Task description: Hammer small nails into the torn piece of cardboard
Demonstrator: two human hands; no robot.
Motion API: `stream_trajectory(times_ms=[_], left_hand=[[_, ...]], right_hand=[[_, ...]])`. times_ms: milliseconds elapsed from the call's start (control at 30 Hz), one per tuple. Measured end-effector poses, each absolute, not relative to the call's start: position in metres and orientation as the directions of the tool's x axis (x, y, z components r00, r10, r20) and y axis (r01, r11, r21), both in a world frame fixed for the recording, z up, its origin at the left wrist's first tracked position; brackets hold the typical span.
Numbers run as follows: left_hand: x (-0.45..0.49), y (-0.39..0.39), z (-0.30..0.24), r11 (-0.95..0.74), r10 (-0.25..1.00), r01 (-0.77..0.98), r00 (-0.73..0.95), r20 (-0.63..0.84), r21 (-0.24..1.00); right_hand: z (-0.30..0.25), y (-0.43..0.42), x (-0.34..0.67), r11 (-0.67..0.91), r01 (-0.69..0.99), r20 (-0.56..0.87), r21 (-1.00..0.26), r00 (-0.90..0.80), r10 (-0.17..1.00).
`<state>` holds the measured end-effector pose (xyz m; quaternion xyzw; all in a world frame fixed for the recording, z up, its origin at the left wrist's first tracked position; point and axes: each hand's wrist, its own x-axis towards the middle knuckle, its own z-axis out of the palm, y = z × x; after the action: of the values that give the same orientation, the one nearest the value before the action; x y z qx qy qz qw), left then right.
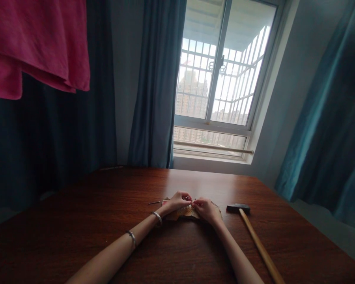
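Observation:
My left hand (180, 200) is closed in a pinch over a tan, uneven flat piece (189, 212) on the table, and its fingertips nearly meet those of my right hand. My right hand (206, 209) pinches too, from the other side of the same piece. A small thin thing sticks up between the fingertips, too small to name. Small stripes line the piece's right edge, and its near edge looks dark and ragged; much of it is hidden by the hands. A thin metal rod (154, 202), perhaps a tool's shaft, pokes out left of my left hand.
A hammer (239, 208) with a long wooden handle (260, 246) lies to the right of my right hand. The brown wooden table (106, 205) reaches back to a wall with a window (215, 79). Blue curtains (154, 86) hang around it, and a pink cloth (41, 43) hangs upper left.

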<state>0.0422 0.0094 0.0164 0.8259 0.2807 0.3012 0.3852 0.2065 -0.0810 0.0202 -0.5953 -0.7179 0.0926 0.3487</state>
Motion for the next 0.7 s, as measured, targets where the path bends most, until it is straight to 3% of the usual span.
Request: stream_trajectory(times_ms=[367,700], left_hand=[[0.046,0.009,0.023,-0.582,0.702,0.328,0.664,0.256,0.745],[0.05,0.012,0.023,-0.588,0.67,0.238,0.679,0.3,0.773]], right_hand=[[0.036,-0.096,0.202,0.204,0.83,0.34,-0.519,-0.018,0.94],[0.029,-0.089,0.203,0.209,0.816,0.356,-0.539,-0.004,0.935]])
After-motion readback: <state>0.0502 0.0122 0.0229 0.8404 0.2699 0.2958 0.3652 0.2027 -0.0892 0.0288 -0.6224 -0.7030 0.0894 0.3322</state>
